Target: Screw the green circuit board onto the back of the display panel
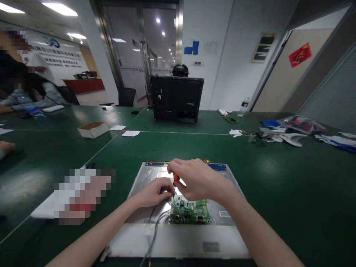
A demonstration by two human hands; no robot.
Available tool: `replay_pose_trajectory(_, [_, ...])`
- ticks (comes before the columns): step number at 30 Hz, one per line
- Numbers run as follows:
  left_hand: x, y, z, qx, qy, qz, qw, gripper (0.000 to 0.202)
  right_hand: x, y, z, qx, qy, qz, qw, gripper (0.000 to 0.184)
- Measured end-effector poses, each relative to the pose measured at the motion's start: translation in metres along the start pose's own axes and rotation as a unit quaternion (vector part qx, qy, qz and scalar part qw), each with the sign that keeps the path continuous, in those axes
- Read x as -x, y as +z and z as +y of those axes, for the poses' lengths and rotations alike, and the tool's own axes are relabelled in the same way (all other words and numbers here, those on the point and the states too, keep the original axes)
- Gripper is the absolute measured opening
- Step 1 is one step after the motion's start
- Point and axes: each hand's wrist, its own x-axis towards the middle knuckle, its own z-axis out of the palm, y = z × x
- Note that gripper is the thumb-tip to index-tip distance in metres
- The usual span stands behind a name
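In front of me lies a flat metal display panel (178, 241) with a green circuit board (191, 211) on it. My right hand (197, 180) is closed around the orange handle of a screwdriver (176, 176), which points down at the board's upper left corner. Beside its tip, my left hand (159, 191) has its fingers pinched together near that corner. Whatever those fingers grip is too small to make out. Grey cables (156, 231) run from the board's left side over the panel's near edge. A blue circuit strip (218, 167) lines the panel's far edge.
A black monitor (176, 98) stands across the green table (278, 193), a person behind it. An open cardboard box (94, 129) and paper slips (130, 133) are to the left. Far right are a water bottle (244, 106), a phone (230, 119) and gloves (292, 138). Other people sit and stand at left.
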Motion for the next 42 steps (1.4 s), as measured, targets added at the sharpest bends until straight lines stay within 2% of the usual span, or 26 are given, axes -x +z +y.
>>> replay_pose_trajectory(4, [0.0000, -0.0006, 0.0010, 0.000, 0.005, 0.006, 1.000, 0.010, -0.0005, -0.0001, -0.0015, -0.008, 0.001, -0.005, 1.000, 0.015])
replay_pose_trajectory(11, [0.0009, -0.0009, 0.0007, 0.005, -0.006, 0.011, 1.000, 0.011, -0.0040, 0.0018, -0.0007, 0.001, 0.015, 0.022, 1.000, 0.010])
replay_pose_trajectory(22, [0.0003, -0.0007, 0.0005, 0.001, 0.009, 0.005, 1.000, 0.007, 0.0006, -0.0006, -0.0003, -0.012, -0.008, 0.001, 1.000, 0.015])
replay_pose_trajectory(29, [0.0002, 0.0000, 0.0005, 0.011, -0.011, -0.002, 1.000, 0.011, -0.0039, 0.0019, -0.0011, -0.001, 0.017, 0.021, 1.000, 0.010])
replay_pose_trajectory(34, [0.0011, -0.0004, 0.0029, 0.023, -0.018, 0.002, 1.000, 0.012, -0.0045, 0.0024, 0.0001, 0.008, 0.035, 0.018, 0.999, 0.013])
replay_pose_trajectory(42, [-0.0012, 0.0014, 0.0014, 0.008, -0.002, -0.006, 1.000, 0.010, 0.0008, -0.0004, 0.0009, -0.017, 0.007, 0.009, 1.000, 0.012])
